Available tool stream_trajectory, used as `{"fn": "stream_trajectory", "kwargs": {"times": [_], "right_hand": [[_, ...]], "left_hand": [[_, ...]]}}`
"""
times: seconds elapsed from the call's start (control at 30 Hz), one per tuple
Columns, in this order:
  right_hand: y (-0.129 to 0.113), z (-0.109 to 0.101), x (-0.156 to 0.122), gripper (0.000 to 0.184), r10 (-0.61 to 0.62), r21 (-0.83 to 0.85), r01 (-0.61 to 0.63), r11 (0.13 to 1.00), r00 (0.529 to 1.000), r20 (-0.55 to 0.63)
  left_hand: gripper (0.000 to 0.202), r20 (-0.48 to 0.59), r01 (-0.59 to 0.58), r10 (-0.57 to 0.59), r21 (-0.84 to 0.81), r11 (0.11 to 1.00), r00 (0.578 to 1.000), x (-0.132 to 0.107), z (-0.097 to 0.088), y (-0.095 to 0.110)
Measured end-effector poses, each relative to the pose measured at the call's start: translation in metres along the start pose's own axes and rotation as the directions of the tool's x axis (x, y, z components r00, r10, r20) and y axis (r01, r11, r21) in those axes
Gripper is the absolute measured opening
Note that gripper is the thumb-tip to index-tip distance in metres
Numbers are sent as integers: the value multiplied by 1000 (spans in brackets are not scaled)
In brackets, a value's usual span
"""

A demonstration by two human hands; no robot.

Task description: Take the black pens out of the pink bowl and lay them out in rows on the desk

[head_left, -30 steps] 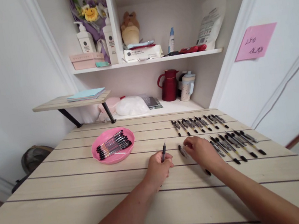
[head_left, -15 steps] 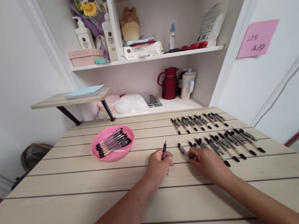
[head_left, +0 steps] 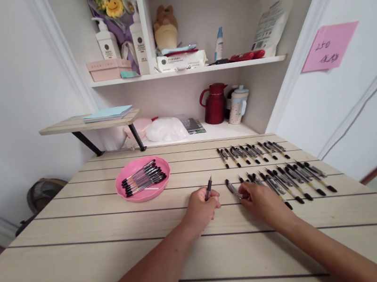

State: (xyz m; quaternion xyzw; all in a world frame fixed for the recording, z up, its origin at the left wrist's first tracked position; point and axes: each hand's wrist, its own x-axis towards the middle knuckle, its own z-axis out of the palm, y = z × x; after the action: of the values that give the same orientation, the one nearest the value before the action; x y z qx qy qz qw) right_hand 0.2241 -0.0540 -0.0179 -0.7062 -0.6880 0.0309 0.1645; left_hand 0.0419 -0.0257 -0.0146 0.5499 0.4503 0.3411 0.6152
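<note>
My left hand (head_left: 201,210) is closed around an uncapped pen (head_left: 209,188), its dark grip and tip pointing up and away from me. To its right, my right hand (head_left: 260,200) pinches the near end of a clear pen cap (head_left: 232,188) with a black end, low over the table. The fingertips partly hide that cap. Just beyond and right of this hand lies a row of uncapped pens (head_left: 296,178), with loose caps among them. Another row of pens and caps (head_left: 251,152) lies farther back.
At the left, a pink tray (head_left: 122,197) holds several capped pens (head_left: 144,176). Behind it stands a small raised shelf (head_left: 64,126) with blue paper (head_left: 108,113) on top. A red jug (head_left: 214,104) and a pale bottle (head_left: 238,105) stand in the cabinet at the back.
The view has shifted slightly. Both hands stay nearly in place, with the pen still in my left hand and my right fingers still at the cap.
</note>
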Motion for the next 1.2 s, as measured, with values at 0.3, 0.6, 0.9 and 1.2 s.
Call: {"fn": "stream_trajectory", "kwargs": {"times": [0.3,0.6,0.9,1.2], "right_hand": [[0,1,-1,15,56,-158,-50,986,998,38],[-9,-2,0,18,35,-184,-25,983,998,53],[-18,-4,5,28,94,-252,-87,964,995,14],[-16,1,8,27,98,-325,-68,943,992,75]], "left_hand": [[15,-1,18,-18,-7,1000,1000,2,1,0],[15,2,22,-22,-7,1000,1000,1,0,0],[15,4,11,-11,14,1000,1000,1,0,0],[15,1,4,-4,9,1000,1000,2,0,-1]]}}
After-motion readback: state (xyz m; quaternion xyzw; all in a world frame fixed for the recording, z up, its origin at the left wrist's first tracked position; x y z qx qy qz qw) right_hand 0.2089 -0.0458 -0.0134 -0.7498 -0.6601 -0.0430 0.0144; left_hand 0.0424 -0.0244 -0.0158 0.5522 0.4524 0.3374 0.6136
